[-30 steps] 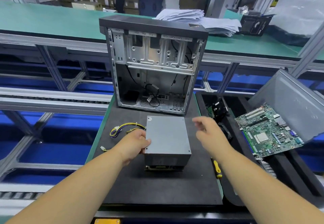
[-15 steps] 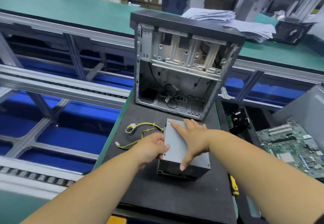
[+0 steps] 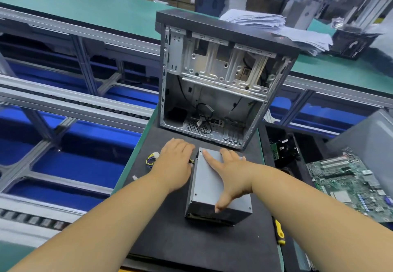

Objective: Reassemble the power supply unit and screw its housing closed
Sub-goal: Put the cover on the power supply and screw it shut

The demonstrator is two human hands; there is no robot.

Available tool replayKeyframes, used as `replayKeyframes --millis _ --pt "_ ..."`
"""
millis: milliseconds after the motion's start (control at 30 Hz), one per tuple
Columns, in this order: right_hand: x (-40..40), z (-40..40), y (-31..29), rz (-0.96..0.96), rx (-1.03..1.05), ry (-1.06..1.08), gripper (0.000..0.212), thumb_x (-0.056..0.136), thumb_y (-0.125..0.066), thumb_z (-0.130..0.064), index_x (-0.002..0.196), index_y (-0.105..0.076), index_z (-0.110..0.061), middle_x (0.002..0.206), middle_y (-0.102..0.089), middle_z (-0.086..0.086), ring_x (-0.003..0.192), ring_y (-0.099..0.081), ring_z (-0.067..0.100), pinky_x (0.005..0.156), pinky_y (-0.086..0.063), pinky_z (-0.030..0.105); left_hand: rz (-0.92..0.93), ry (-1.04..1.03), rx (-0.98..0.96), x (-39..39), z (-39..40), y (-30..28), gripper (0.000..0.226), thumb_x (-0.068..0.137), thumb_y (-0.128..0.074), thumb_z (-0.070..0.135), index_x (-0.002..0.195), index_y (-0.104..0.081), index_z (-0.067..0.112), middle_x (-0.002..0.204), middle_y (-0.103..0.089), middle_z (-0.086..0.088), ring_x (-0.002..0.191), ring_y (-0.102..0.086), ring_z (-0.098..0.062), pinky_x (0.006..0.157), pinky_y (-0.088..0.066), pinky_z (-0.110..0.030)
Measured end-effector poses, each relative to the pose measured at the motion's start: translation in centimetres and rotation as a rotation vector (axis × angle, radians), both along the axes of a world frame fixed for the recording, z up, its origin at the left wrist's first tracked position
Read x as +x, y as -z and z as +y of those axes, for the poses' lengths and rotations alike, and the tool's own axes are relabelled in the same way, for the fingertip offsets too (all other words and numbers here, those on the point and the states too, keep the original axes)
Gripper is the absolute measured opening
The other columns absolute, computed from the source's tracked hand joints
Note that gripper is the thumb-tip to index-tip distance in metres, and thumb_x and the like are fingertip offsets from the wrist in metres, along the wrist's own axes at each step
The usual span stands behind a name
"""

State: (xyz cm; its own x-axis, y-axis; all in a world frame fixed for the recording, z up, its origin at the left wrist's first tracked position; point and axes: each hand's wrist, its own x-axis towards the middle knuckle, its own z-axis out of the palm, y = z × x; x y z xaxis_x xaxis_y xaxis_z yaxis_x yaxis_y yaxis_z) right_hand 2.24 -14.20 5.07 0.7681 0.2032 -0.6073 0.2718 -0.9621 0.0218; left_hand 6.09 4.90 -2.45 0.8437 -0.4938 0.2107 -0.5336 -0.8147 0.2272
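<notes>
Left hand (image 3: 176, 163) fingertips hidden behind power supply unit (image 3: 214, 188); motherboard (image 3: 353, 188) cut off at right edge.

right hand (image 3: 230, 172) flat on power supply (image 3: 209, 188)

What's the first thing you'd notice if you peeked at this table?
The big open computer case standing at the back of the black mat, its metal insides showing. Right in front, a grey power supply box lies on the mat, with the right hand spread flat on top and the left hand at its left side. A green circuit board sits far right.
</notes>
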Motion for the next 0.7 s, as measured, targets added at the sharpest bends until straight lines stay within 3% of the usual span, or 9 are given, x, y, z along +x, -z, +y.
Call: replayKeyframes --millis 67,133,300,433,700 --pt "-0.1 -0.1 0.0 -0.011 0.009 -0.005 0.149 0.054 -0.082 -0.068 0.143 0.035 -0.043 0.160 0.008 0.011 0.148 0.007 0.034 0.119 -0.006 0.060 0.159 -0.011 0.165 1.1 -0.7 -0.1 0.033 0.098 -0.047 0.034 0.125 -0.054 0.016 0.128 -0.057 -0.004 0.123 -0.050 -0.027 0.113 -0.028 -0.041" --pt "-0.3 -0.2 0.0 -0.037 0.020 -0.016 0.149 0.054 -0.082 -0.068 0.145 0.033 -0.042 0.159 0.006 0.011 0.148 0.004 0.034 0.118 -0.006 0.061 0.301 -0.041 0.197 1.5 -1.1 -0.2 0.033 0.100 -0.040 0.038 0.115 -0.058 0.015 0.121 -0.059 -0.008 0.112 -0.056 -0.031 0.096 -0.042 -0.042" --pt "-0.6 -0.5 0.3 -0.069 0.031 -0.012 0.151 0.051 -0.081 -0.071 0.144 0.034 -0.042 0.158 0.002 0.010 0.147 0.001 0.033 0.117 -0.006 0.065 0.463 -0.094 0.065 1.8 -1.3 0.6 0.031 0.097 -0.042 0.045 0.098 -0.059 0.020 0.107 -0.058 -0.006 0.104 -0.057 -0.030 0.087 -0.048 -0.041" --pt "-0.4 -0.1 0.2 -0.050 -0.003 0.009 0.152 0.049 -0.082 -0.072 0.144 0.034 -0.042 0.159 0.005 0.011 0.148 0.002 0.034 0.118 -0.009 0.062 0.570 -0.157 -0.030 1.9 -1.6 1.0 0.031 0.094 -0.046 0.047 0.100 -0.061 0.021 0.106 -0.064 -0.003 0.097 -0.058 -0.026 0.074 -0.045 -0.033" --pt "-0.1 0.7 -0.5 -0.025 -0.041 0.011 0.152 0.051 -0.082 -0.070 0.145 0.034 -0.041 0.161 0.013 0.014 0.149 0.005 0.035 0.118 -0.016 0.059 0.686 -0.231 -0.096 1.8 -1.9 0.4 0.035 0.091 -0.051 0.050 0.110 -0.066 0.025 0.110 -0.068 0.000 0.099 -0.061 -0.023 0.083 -0.050 -0.033"
